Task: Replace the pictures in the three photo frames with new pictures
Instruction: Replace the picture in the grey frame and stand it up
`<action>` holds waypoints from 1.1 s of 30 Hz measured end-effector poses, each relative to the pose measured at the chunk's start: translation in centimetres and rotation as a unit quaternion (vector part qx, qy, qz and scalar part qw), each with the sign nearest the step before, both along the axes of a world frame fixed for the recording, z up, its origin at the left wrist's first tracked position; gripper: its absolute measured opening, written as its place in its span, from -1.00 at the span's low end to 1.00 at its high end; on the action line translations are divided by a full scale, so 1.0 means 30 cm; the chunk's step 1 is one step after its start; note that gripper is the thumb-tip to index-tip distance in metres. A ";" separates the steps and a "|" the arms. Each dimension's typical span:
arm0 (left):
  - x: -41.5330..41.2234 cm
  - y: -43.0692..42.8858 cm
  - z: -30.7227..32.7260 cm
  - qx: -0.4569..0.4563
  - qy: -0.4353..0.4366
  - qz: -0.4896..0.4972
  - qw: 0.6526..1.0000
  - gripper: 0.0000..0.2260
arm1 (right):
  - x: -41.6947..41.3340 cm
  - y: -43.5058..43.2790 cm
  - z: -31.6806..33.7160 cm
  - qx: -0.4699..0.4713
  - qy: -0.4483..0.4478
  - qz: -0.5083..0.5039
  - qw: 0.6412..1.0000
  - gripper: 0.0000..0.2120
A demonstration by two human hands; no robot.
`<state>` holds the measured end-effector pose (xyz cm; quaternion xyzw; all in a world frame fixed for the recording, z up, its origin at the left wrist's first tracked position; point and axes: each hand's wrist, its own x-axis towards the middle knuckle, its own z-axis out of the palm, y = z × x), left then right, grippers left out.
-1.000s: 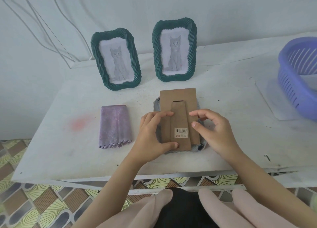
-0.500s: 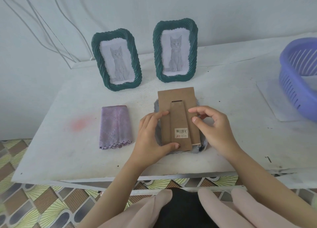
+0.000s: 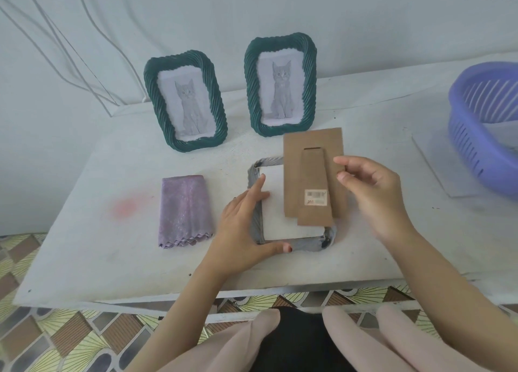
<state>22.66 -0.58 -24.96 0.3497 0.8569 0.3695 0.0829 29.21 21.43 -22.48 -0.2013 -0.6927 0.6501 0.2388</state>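
Two green rope-edged photo frames stand at the back of the table, the left frame [image 3: 185, 100] and the right frame [image 3: 281, 84], each showing a grey kitten picture. A third frame [image 3: 314, 242] lies face down near the front edge, its white paper back [image 3: 276, 209] exposed. My right hand [image 3: 372, 195] holds the brown cardboard backing [image 3: 311, 170], with its stand flap and barcode sticker, lifted up and to the right of that frame. My left hand [image 3: 246, 226] presses on the frame's left side, fingers on the white paper.
A folded purple cloth [image 3: 183, 210] lies left of the face-down frame. A purple plastic basket [image 3: 487, 125] sits at the right edge on a white sheet [image 3: 437, 161]. White cables [image 3: 84, 58] hang on the wall behind. The white table [image 3: 112, 248] ends just before my knees.
The cardboard backing came off the face-down frame and moved up and right in my right hand, uncovering the white paper. My left hand shifted onto the frame's left edge.
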 end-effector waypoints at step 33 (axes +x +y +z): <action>-0.031 0.021 -0.003 0.010 -0.026 0.084 0.996 -0.36 | 0.006 -0.094 -0.064 0.440 -0.086 0.020 0.894 -0.73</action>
